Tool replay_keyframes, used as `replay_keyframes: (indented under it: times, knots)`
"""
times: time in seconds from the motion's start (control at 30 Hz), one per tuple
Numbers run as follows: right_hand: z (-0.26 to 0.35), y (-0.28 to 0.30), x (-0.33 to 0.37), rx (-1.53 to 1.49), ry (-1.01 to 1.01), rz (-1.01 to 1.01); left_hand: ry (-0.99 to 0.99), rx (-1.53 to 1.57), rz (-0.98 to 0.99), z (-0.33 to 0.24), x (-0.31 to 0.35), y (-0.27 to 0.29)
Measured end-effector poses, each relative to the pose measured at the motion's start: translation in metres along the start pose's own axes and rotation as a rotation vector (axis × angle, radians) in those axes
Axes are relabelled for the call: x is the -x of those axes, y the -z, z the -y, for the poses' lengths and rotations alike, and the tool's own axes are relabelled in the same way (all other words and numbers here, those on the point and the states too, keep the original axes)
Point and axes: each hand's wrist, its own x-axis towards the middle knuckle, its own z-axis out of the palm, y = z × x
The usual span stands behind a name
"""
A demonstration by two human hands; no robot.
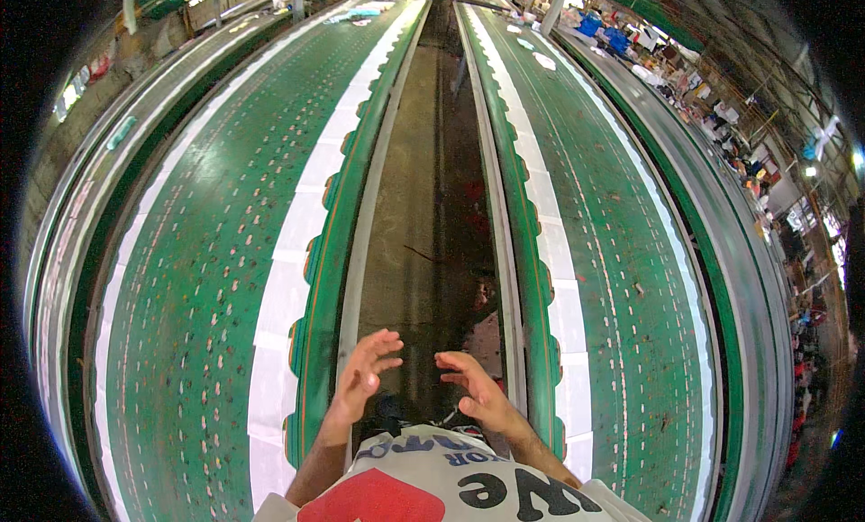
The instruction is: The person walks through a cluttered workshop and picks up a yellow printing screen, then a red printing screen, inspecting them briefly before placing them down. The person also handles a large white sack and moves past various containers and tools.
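Both of my hands are raised in front of my body, above the aisle between two long green tables. My left hand (368, 375) has its fingers apart and slightly curled, with nothing in it. Facing it across a gap, my right hand (473, 390) is also empty, its fingers bent and spread from the thumb. Along the inner side of the left table (216, 297) runs a row of white fabric pieces (281, 342) laid end to end. A similar white row (566, 324) lies along the inner side of the right table (631, 342). Neither hand touches the pieces.
A narrow dark floor aisle (423, 207) runs ahead between the tables' raised metal edges. Further long tables stand on both outer sides. Light cloths (356, 16) lie on the left table's far end. Cluttered goods and blue bags (590, 24) fill the right side.
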Motion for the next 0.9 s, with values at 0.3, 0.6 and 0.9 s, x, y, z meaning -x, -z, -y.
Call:
replay_keyframes:
  times: [0.3, 0.6, 0.9]
  knots:
    - [-0.057, 0.113, -0.136, -0.169, -0.119, -0.038, 0.121, 0.023, -0.100, 0.055, -0.152, 0.065]
    - [-0.053, 0.297, -0.349, -0.129, 0.124, 0.050, 0.109, -0.139, 0.033, 0.050, -0.404, 0.030]
    - [-0.072, 0.428, -0.500, -0.053, 0.089, 0.073, 0.189, -0.354, 0.114, 0.062, -0.585, 0.073]
